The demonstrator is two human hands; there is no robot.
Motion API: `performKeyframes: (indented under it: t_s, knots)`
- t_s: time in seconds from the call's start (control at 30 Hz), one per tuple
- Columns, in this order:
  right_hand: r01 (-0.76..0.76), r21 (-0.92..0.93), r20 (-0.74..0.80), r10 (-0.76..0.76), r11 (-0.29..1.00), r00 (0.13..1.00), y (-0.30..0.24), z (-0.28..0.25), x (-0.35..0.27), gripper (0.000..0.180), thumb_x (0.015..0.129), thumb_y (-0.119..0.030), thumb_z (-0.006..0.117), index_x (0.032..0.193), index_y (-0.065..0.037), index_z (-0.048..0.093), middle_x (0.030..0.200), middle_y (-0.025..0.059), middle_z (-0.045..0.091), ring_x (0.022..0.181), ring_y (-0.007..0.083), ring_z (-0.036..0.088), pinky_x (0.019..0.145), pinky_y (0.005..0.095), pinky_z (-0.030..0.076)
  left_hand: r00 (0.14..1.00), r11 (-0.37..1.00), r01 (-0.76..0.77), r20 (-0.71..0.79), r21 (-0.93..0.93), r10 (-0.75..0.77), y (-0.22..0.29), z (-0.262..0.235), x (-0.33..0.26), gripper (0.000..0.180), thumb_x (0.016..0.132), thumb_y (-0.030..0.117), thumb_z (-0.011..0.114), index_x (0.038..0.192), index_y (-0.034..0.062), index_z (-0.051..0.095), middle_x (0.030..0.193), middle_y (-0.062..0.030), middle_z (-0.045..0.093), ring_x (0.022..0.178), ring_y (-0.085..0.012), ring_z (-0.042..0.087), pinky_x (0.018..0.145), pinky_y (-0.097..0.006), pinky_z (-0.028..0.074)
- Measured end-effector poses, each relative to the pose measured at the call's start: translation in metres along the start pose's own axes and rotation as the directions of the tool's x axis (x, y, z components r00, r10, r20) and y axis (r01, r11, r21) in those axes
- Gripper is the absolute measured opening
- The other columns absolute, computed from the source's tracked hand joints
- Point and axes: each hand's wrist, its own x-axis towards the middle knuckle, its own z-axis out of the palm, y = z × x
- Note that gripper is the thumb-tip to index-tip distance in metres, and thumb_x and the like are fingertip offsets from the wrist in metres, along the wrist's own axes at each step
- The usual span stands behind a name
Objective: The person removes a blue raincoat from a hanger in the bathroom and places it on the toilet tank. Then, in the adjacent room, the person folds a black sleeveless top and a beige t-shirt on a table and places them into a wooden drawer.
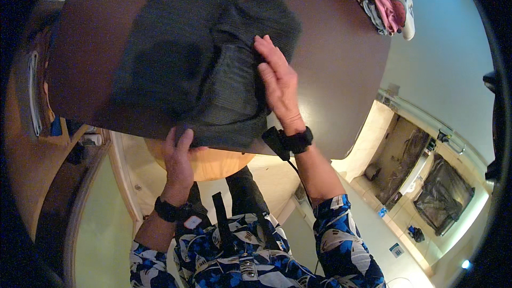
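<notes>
A dark grey, finely ribbed garment (pixel 170 48) lies on the brown tabletop (pixel 341 85), partly folded over itself with its right part bunched. Its exact kind is hidden by the folds. At the near lower corner of the cloth, by the table's front edge, my left hand (pixel 178 157) has its fingers and thumb closed around the hem, with some fingers partly hidden. My right hand (pixel 280 82) rests on the right side of the garment, palm down, fingers stretched out toward the far side. Both wrists wear black bands.
A pile of clothes (pixel 386 5) in grey, white and pink sits at the table's far right edge. A round wooden stool (pixel 218 165) is below the near edge. Shelving with papers (pixel 34 96) stands at left; a black bag-like item (pixel 444 194) lies at lower right.
</notes>
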Motion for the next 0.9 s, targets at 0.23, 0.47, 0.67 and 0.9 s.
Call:
performKeyframes:
  t_s: [0.23,0.47,0.67,0.9]
  knots:
    - [0.18,-0.335,0.021,-0.184,0.925,0.983,0.007,0.002,-0.007,0.047,0.073,0.009,0.052,0.118,-0.002,0.055,0.13,0.0138,0.049,0.125,0.0314,0.042,0.106,0.0405,0.031,0.997,0.979,-0.068,0.033,0.19,0.063,0.006,-0.022,0.006,0.022,0.087,0.013,0.054,0.106,0.0029,0.054,0.095,-0.0042,0.058,0.087,-0.0158,0.056,0.075,-0.029,0.049]
    - [0.163,-0.473,-0.013,-0.192,0.866,0.981,0.005,0.022,-0.012,0.053,0.073,0.004,0.052,0.125,-0.002,0.047,0.136,0.0147,0.041,0.13,0.032,0.034,0.107,0.0483,0.024,0.705,0.517,-0.652,0.191,0.555,0.683,0.04,0.005,0.018,0.017,0.081,0.007,0.062,0.098,0.0033,0.059,0.093,-0.0063,0.061,0.08,-0.0152,0.058,0.07,-0.026,0.046]
    - [0.166,-0.478,0.018,-0.179,0.862,0.984,0.008,0.024,-0.014,0.059,0.074,-0.005,0.057,0.13,-0.001,0.041,0.14,0.0153,0.036,0.133,0.032,0.028,0.108,0.0492,0.021,0.748,0.286,-0.582,0.363,0.761,0.555,0.078,0.074,0.056,0.018,0.079,0.013,0.063,0.092,0.0003,0.06,0.082,-0.017,0.063,0.072,-0.0301,0.062,0.066,-0.033,0.048]
    - [0.165,-0.452,0.057,-0.156,0.877,0.986,0.004,0.02,-0.015,0.061,0.073,-0.009,0.059,0.13,-0.002,0.041,0.142,0.0166,0.032,0.134,0.0329,0.025,0.108,0.0502,0.019,0.74,0.44,-0.655,0.405,0.614,0.537,0.083,0.082,0.086,0.022,0.08,0.011,0.062,0.098,-0.0005,0.06,0.084,-0.0104,0.064,0.075,-0.0162,0.06,0.072,-0.029,0.047]
